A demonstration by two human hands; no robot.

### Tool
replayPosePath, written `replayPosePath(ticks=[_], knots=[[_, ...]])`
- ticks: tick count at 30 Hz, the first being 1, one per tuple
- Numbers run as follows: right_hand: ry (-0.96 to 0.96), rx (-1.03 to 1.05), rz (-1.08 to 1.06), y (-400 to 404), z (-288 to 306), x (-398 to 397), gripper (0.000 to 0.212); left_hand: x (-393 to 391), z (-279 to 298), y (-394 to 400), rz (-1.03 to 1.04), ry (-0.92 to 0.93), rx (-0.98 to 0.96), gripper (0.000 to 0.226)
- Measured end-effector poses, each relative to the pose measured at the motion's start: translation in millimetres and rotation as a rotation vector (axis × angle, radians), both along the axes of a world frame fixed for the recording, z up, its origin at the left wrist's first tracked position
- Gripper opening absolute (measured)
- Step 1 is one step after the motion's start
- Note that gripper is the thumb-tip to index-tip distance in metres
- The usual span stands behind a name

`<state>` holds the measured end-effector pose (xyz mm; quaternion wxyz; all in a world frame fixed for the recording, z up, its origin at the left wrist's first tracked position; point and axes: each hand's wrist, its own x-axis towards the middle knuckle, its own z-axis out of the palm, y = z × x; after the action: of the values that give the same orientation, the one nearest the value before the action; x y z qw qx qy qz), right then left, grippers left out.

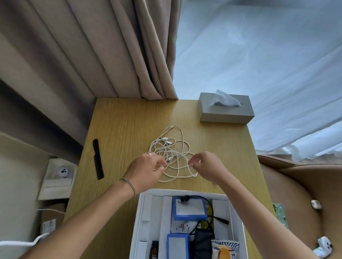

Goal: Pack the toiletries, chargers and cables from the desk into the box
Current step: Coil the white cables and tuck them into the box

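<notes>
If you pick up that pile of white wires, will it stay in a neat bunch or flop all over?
The white cables will probably flop: they lie in loose, thin, tangled loops on the desk. Lifted by the strands the left hand and right hand pinch, the rest would likely dangle and snag. They look light.

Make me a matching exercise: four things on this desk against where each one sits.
Things:
1. tissue box
2. black comb
3. white cables
4. white box

Places:
A. desk's left edge
B. near edge, between the forearms
C. far right corner
D. desk's middle, pinched by left hand and right hand

Pairs: 1-C, 2-A, 3-D, 4-B
</notes>
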<state>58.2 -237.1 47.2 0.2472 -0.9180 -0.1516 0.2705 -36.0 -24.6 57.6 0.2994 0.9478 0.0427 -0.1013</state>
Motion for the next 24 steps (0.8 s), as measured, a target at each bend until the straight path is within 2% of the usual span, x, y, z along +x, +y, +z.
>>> replayPosePath(ticks=[3,6,12,14,18,20,22,24], knots=[[0.159,-0.129,0.104,9,-21,9,0.027,8,-8,1,0.014,0.058,-0.025,0.015],[0.202,-0.174,0.065,15,-36,10,0.030,14,-12,2,0.011,0.081,-0.035,0.016],[-0.052,0.118,-0.181,18,-19,6,0.018,25,-9,4,0.023,0.037,-0.065,0.020],[-0.133,0.236,-0.219,18,0,4,0.018,29,-5,2,0.007,-0.007,-0.084,0.031],[-0.217,0.448,-0.179,21,45,-5,0.016,38,10,-12,-0.075,-0.116,-0.160,0.080],[-0.222,0.546,-0.132,25,66,-10,0.016,41,22,-24,-0.098,-0.164,-0.240,0.088],[-0.231,0.628,-0.091,28,82,-14,0.016,44,32,-35,-0.077,-0.192,-0.333,0.068],[-0.215,0.727,-0.082,28,92,-16,0.014,45,44,-39,-0.022,-0.174,-0.461,0.028]])
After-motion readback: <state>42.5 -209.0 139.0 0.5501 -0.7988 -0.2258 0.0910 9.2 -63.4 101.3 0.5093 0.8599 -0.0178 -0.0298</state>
